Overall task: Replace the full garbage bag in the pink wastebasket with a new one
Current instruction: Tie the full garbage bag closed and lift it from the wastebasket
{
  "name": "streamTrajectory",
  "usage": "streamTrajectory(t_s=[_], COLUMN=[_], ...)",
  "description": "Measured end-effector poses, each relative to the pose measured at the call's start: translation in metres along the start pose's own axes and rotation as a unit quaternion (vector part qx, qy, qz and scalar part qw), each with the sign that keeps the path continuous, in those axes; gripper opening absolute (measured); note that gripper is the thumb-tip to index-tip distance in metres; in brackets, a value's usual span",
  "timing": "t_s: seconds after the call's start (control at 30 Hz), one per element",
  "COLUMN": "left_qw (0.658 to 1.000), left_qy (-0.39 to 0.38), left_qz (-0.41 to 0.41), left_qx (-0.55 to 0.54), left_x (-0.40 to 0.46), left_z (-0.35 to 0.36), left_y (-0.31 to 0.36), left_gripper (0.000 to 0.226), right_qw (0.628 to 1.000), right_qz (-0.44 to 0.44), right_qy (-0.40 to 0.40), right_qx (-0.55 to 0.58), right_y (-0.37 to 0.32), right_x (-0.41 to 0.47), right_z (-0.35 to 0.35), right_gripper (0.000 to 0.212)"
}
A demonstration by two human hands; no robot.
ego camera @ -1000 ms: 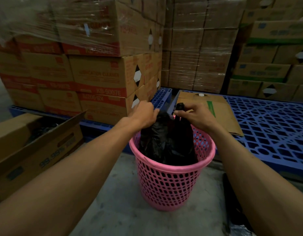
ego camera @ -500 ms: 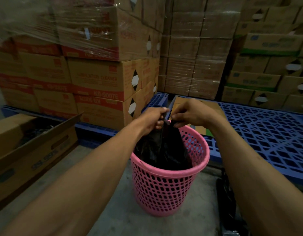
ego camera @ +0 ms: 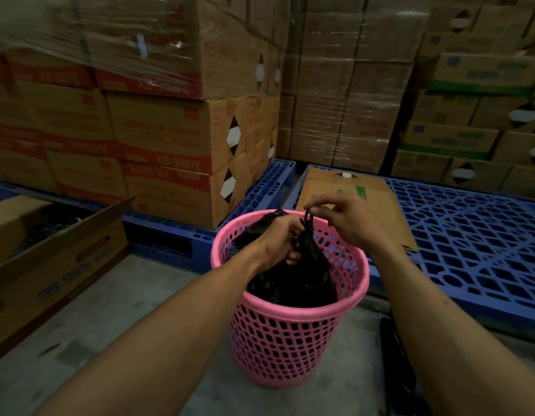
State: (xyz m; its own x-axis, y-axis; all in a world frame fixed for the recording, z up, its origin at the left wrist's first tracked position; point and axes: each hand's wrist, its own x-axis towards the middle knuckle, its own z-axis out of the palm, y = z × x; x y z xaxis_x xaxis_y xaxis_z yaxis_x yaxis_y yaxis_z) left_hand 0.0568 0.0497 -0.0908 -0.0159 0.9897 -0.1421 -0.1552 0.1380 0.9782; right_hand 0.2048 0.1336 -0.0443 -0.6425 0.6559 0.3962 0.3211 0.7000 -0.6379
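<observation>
Wastebasket: the pink wastebasket stood upright on the concrete floor, just in front of the near edge of the blue pallets.
Bag: the black garbage bag sat inside the basket, its top gathered into a neck rising just above the rim.
Left hand: the left hand was clenched around the bunched neck of the bag, over the middle of the basket.
Right hand: the right hand pinched a thin twisted end of the bag between thumb and fingertips, the other fingers loosely spread; the two hands were close together.
Step, as judged: the bag mouth looked to be in the middle of being tied, with the bag not yet lifted out.
Risk, knot: the pinched end was thin, so it could slip from the fingertips and let the neck loosen.
Risk, basket: the basket looked light; a hard upward pull might drag it up or tip it towards the pallet edge.
Risk, bag: thin plastic could snag on the lattice wall and tear.
Surroundings: an open cardboard box stood at the left; stacked cartons behind.
</observation>
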Motion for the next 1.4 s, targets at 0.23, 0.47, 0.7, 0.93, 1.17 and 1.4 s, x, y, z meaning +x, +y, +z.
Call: streamTrajectory(t_s=[0.23, 0.47, 0.7, 0.93, 1.17, 1.4], left_qw=[0.999, 0.993, 0.987, 0.979, 0.88, 0.878], left_qy=[-0.007, 0.008, 0.075, 0.185, 0.33, 0.214], left_qz=[-0.022, -0.09, -0.103, -0.056, 0.072, 0.071], left_qx=[0.029, 0.072, 0.1, 0.065, 0.335, 0.422], left_x=[-0.009, -0.016, -0.012, -0.015, -0.019, -0.024], left_z=[-0.006, -0.004, -0.004, -0.008, -0.006, -0.02], left_y=[0.009, 0.02, 0.018, 0.003, -0.016, -0.007], left_gripper=[0.003, 0.023, 0.016, 0.008, 0.026, 0.022], right_qw=[0.953, 0.952, 0.988, 0.997, 0.989, 0.992], right_qz=[0.034, 0.047, 0.003, -0.07, -0.051, -0.112], right_qy=[-0.066, -0.028, 0.038, -0.008, 0.001, 0.034], right_qx=[0.293, 0.3, 0.148, -0.026, -0.138, -0.055], right_y=[0.021, 0.022, 0.026, 0.009, 0.032, 0.019], right_x=[-0.006, 0.006, 0.01, 0.016, 0.011, 0.011], right_z=[0.046, 0.06, 0.053, 0.038, 0.046, 0.052], right_gripper=[0.015, 0.014, 0.012, 0.013, 0.023, 0.012])
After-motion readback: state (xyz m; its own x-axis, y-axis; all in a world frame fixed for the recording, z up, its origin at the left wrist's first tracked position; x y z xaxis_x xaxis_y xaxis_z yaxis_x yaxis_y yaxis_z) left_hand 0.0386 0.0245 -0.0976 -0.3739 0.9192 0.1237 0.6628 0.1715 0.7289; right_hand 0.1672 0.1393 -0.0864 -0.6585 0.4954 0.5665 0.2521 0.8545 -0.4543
